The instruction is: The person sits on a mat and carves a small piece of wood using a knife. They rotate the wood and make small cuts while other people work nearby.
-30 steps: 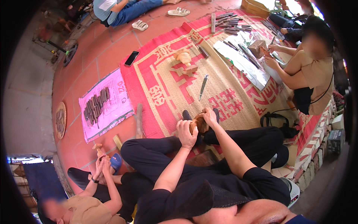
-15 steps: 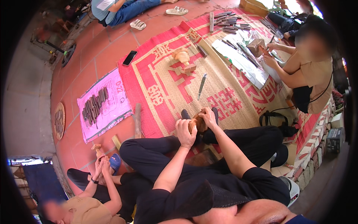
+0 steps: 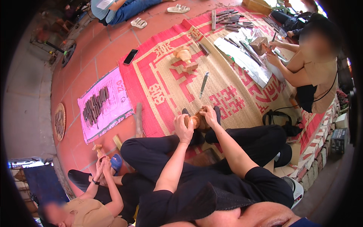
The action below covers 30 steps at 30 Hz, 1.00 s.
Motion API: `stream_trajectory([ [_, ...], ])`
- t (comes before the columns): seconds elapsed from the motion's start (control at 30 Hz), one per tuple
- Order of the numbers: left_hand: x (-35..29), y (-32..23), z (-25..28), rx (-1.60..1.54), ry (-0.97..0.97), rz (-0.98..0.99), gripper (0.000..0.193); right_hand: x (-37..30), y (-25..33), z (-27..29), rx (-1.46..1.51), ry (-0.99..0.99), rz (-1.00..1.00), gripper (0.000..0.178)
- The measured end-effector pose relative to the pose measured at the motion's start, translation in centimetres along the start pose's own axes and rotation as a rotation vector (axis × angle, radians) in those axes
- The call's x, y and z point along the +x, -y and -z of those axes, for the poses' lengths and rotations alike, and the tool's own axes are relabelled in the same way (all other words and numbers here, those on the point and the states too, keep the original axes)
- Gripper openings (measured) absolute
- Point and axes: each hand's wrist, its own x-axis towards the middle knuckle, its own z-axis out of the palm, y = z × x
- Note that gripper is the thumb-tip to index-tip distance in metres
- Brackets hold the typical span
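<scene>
I see the left hand point(image 3: 183, 125) and right hand point(image 3: 208, 115) with grip closed around the rounded wooden carving point(image 3: 195, 120) near the feet point(image 3: 217, 114), which could slip down if either one loosens.

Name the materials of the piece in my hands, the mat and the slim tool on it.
Held piece: probably smooth wood; warm brown tone. Mat: likely woven straw or reed, matte; fine ribbed texture. Slim tool: perhaps metal, slightly shiny; grey with pale glints.

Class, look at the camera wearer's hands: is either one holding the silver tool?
No, the silver tool lies on the mat, while the left hand and right hand are both on a wooden piece.
</scene>
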Motion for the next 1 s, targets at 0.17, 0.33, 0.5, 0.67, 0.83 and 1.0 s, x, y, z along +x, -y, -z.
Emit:
stream_trajectory([
  [0.17,0.0,0.2,-0.1,0.007,-0.026,0.056,0.023,1.9,0.0,-0.4,-0.192,-0.042,-0.283,0.030],
  [0.33,-0.5,0.5,0.1,-0.007,-0.029,0.075,0.024,0.4,0.4,-0.4,0.119,0.024,-0.151,0.029],
  [0.5,0.4,-0.1,-0.5,0.038,-0.022,0.076,0.025,-0.1,0.6,-0.3,0.020,0.001,-0.089,0.027],
  [0.67,1.2,-0.3,-0.9,0.043,-0.005,0.105,0.024,1.2,-1.0,-0.4,0.208,-0.018,-0.114,0.021],
  [0.83,0.9,1.0,-0.2,0.051,-0.037,0.095,0.023,1.1,-0.1,-0.1,0.069,-0.100,-0.267,0.023],
  [1.0,0.9,0.6,-0.3,0.039,-0.033,0.134,0.024,-0.4,0.2,1.2,0.100,0.089,-0.108,0.023],
])
